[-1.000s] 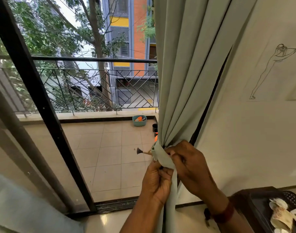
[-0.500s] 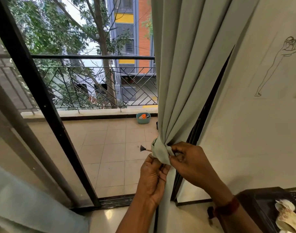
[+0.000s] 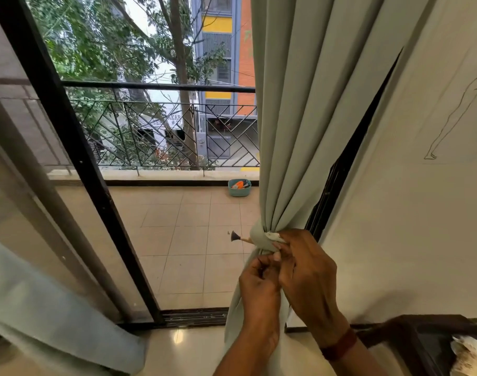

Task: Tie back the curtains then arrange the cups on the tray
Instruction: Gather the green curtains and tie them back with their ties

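A pale grey-green curtain (image 3: 294,109) hangs at the right of the balcony door, gathered into a bunch low down. A matching fabric tie-back (image 3: 260,241) wraps around the bunch. My right hand (image 3: 303,270) pinches the tie-back's end against the gathered cloth. Just below and to the left, my left hand (image 3: 260,287) is closed on the tie-back and curtain fabric. No cups or tray can be made out.
The black door frame (image 3: 77,164) slants across the left, with a second curtain (image 3: 50,318) at the lower left. Beyond lie a tiled balcony, a railing (image 3: 161,86) and a teal basket (image 3: 239,187). A dark table (image 3: 432,340) with crumpled paper sits at the lower right.
The view has shifted slightly right and down. My right hand has moved over the knot, and my left hand has closed tighter beneath it.
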